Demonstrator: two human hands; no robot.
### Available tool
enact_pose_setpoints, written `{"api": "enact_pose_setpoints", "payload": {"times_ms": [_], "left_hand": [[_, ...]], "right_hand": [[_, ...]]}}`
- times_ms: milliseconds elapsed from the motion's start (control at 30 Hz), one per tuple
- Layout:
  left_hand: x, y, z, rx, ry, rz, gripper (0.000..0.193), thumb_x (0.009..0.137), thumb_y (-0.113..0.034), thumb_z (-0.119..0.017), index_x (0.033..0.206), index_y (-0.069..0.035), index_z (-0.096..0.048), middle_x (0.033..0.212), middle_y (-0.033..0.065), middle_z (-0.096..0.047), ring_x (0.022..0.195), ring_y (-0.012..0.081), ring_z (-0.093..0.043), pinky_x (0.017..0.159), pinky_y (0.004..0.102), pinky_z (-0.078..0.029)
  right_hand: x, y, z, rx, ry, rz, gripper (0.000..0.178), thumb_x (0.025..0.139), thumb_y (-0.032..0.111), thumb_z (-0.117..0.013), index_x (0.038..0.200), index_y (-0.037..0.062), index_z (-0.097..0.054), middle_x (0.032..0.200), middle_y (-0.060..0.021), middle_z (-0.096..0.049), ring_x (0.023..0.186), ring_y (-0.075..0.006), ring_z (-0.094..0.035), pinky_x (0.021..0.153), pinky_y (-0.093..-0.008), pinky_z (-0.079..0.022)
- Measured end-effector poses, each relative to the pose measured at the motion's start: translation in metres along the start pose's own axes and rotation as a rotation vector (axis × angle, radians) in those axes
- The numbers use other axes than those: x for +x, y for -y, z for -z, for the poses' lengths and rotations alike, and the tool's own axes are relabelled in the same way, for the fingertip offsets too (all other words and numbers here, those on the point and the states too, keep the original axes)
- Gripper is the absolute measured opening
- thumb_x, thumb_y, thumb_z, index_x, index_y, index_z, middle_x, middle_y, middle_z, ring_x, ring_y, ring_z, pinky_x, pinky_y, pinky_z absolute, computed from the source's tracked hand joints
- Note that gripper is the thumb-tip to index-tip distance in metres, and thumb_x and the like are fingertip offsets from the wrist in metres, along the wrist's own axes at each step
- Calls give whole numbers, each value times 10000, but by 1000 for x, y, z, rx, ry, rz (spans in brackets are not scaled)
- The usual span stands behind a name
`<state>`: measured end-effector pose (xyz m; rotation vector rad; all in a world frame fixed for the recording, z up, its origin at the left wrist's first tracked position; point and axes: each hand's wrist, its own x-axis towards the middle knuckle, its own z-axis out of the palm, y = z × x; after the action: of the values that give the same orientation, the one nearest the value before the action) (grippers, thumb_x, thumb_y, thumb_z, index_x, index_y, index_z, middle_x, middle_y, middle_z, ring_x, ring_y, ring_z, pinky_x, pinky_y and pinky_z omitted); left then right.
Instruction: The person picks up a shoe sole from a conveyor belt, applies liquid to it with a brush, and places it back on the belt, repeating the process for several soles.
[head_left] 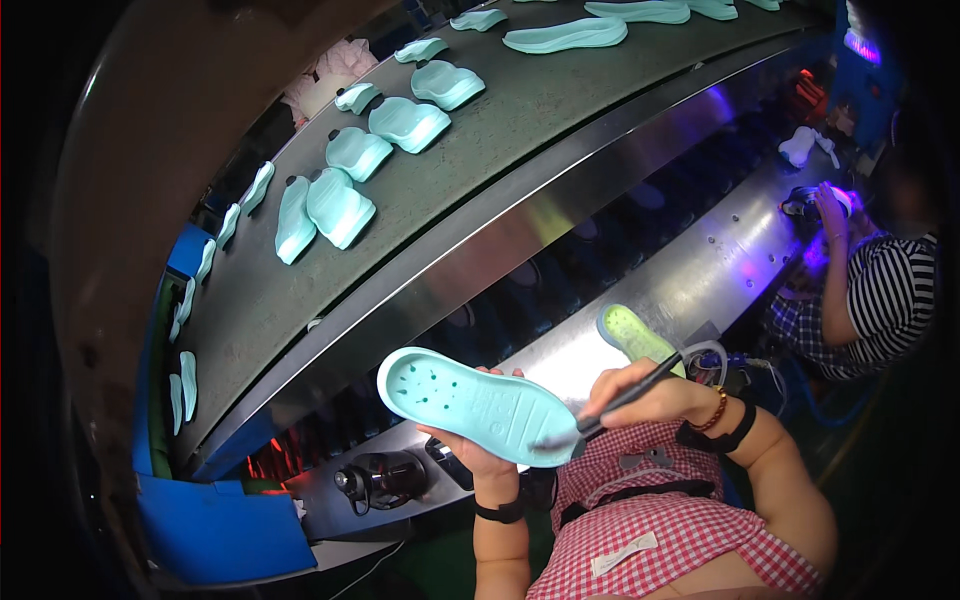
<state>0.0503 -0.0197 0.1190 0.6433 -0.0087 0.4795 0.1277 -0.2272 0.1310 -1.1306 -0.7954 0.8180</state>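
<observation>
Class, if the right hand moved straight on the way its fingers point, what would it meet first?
Most likely the turquoise sole held by the left hand; the brush in the right hand appears to touch it, though depth is unclear.

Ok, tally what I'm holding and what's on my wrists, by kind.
Turquoise shoe sole: 1
Black-handled tool: 1
Black wristbands: 2
Beaded bracelet: 1
Total: 5
</observation>
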Motion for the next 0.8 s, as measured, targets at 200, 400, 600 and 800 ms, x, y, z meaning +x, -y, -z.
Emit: {"api": "enact_pose_setpoints", "payload": {"times_ms": [200,400,600,800], "left_hand": [[-9,-1,-33,101,-40,45,661,867,-587,-246,1285,-88,-367,1166,108,-510,1052,296,-501,946,543,-349],[-23,13,-23,-169,-68,64,640,862,-556,-297,1325,-118,-346,1238,126,-475,1090,327,-482,933,564,-335],[-8,17,-22,-344,33,135,620,848,-496,-415,1312,-88,-367,1243,141,-475,1078,342,-490,911,550,-356],[-6,9,-8,-33,37,182,656,819,-506,-453,1289,-54,-385,1210,189,-483,1033,396,-507,878,535,-400]], "right_hand": [[11,-29,-11,626,-170,-14,149,821,-10,-545,965,-49,-545,1030,-180,-576,946,-255,-586,870,-410,-494],[3,-10,-29,107,-151,51,153,792,19,-606,941,-16,-616,915,-92,-630,847,-120,-576,741,-225,-456],[13,13,-18,-143,37,179,177,769,63,-649,941,25,-654,893,-95,-641,815,-133,-594,726,-240,-463],[18,24,-1,-386,72,212,205,730,70,-668,928,21,-658,878,-136,-640,789,-203,-615,701,-268,-479]]}}
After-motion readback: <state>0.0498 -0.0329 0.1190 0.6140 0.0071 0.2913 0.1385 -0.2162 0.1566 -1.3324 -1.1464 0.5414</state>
